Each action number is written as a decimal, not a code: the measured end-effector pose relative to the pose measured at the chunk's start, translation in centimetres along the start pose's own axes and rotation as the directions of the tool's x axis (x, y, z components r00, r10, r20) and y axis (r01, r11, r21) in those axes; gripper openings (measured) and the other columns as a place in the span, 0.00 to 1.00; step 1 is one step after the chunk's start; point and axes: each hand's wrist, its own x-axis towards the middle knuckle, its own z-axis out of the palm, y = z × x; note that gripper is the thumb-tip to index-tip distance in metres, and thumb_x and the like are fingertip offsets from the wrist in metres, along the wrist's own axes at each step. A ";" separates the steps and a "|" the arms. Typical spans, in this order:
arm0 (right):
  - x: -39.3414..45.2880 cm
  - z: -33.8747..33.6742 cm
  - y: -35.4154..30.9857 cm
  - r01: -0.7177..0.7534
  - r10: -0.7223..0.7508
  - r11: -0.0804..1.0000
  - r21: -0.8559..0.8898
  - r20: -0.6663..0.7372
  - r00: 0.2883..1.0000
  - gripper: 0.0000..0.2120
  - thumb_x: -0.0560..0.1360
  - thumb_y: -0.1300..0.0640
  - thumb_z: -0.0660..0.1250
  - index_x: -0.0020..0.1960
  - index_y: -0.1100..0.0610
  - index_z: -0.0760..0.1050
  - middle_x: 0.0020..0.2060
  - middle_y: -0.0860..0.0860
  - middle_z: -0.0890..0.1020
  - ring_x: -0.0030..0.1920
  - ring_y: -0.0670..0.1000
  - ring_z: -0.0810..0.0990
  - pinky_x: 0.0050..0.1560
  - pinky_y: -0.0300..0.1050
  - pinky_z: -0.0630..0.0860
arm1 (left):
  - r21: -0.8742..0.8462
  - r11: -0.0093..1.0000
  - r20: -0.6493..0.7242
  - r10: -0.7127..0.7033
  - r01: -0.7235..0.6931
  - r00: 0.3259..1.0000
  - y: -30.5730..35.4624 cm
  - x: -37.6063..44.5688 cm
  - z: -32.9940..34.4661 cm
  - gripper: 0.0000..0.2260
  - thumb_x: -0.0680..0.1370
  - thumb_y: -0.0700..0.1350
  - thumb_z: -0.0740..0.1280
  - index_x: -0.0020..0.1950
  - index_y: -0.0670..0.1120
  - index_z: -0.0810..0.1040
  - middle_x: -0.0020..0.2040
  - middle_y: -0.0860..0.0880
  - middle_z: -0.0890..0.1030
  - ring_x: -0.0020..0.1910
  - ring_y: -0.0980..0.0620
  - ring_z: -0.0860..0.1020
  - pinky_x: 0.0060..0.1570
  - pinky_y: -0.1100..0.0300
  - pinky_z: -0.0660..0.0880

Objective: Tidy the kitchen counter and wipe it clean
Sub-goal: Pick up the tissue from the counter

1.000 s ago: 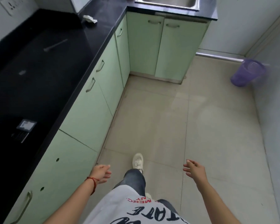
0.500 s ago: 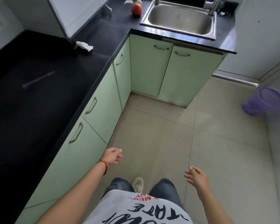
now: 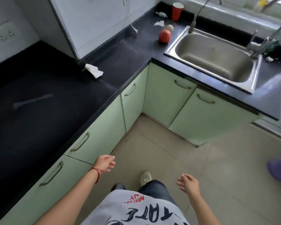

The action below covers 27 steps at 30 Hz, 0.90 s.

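The black L-shaped counter [image 3: 125, 62] runs along the left and across the back. On it lie a crumpled white tissue [image 3: 94, 70], a pale utensil [image 3: 32, 101], a red round object [image 3: 165, 36], a beige ball [image 3: 169, 27], another tissue [image 3: 159, 23], a grey scrap [image 3: 161, 14] and a red cup [image 3: 177, 10]. My left hand [image 3: 105, 164] and my right hand [image 3: 189, 184] hang low over the floor, both empty with fingers loosely apart, far from the counter items.
A steel sink [image 3: 216, 57] with taps [image 3: 193, 25] sits at the back right, with a small scrap [image 3: 269, 59] beside it. Pale green cabinets [image 3: 167, 95] with handles line the counter. A purple bin [image 3: 279, 169] stands on the tiled floor at right.
The view has swung up and forward towards the sink corner, so the cup, tissues and taps have come into sight. Both hands stay low and empty; the left one rose slightly.
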 end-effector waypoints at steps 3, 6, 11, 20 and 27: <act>3.5 2.2 -6.8 0.091 -0.080 0.991 -0.102 0.106 0.991 0.06 0.77 0.66 0.58 0.52 0.63 0.72 0.31 0.55 0.75 0.22 0.44 0.75 0.22 0.33 0.68 | -0.112 0.993 -0.068 -0.029 0.021 0.997 1.4 1.0 0.0 0.04 0.78 0.41 0.61 0.46 0.43 0.74 0.35 0.47 0.77 0.30 0.53 0.74 0.25 0.65 0.69; 5.7 5.0 -12.6 0.168 -0.134 0.972 -0.167 0.198 0.971 0.08 0.76 0.65 0.59 0.53 0.62 0.73 0.34 0.55 0.78 0.31 0.50 0.77 0.32 0.41 0.70 | -0.188 0.981 -0.113 -0.060 0.038 0.992 2.6 1.3 0.0 0.05 0.78 0.41 0.61 0.44 0.44 0.74 0.35 0.47 0.78 0.30 0.53 0.74 0.24 0.68 0.69; 8.4 9.5 -19.1 0.236 -0.168 0.955 -0.182 0.325 0.931 0.07 0.76 0.64 0.60 0.52 0.61 0.74 0.38 0.56 0.79 0.34 0.52 0.78 0.35 0.42 0.70 | -0.264 0.964 -0.193 -0.058 0.005 0.979 5.2 2.7 -0.1 0.04 0.77 0.40 0.61 0.45 0.43 0.75 0.35 0.47 0.78 0.31 0.53 0.74 0.29 0.64 0.69; 9.1 18.6 -29.6 0.473 -0.314 0.857 -0.205 0.519 0.795 0.09 0.75 0.63 0.63 0.53 0.59 0.77 0.38 0.54 0.83 0.37 0.51 0.80 0.41 0.42 0.75 | -0.055 0.913 -0.331 0.366 -0.405 0.870 15.9 5.3 -2.3 0.03 0.72 0.44 0.67 0.43 0.52 0.78 0.38 0.55 0.79 0.38 0.60 0.79 0.42 0.73 0.73; 7.2 25.9 -36.8 0.665 -0.412 0.732 -0.151 0.679 0.608 0.06 0.75 0.59 0.65 0.50 0.52 0.78 0.40 0.50 0.83 0.38 0.41 0.82 0.44 0.38 0.76 | 0.459 0.811 -0.623 0.585 -0.362 0.519 18.6 8.3 -6.0 0.21 0.73 0.52 0.57 0.56 0.39 0.78 0.54 0.41 0.80 0.56 0.47 0.76 0.58 0.60 0.68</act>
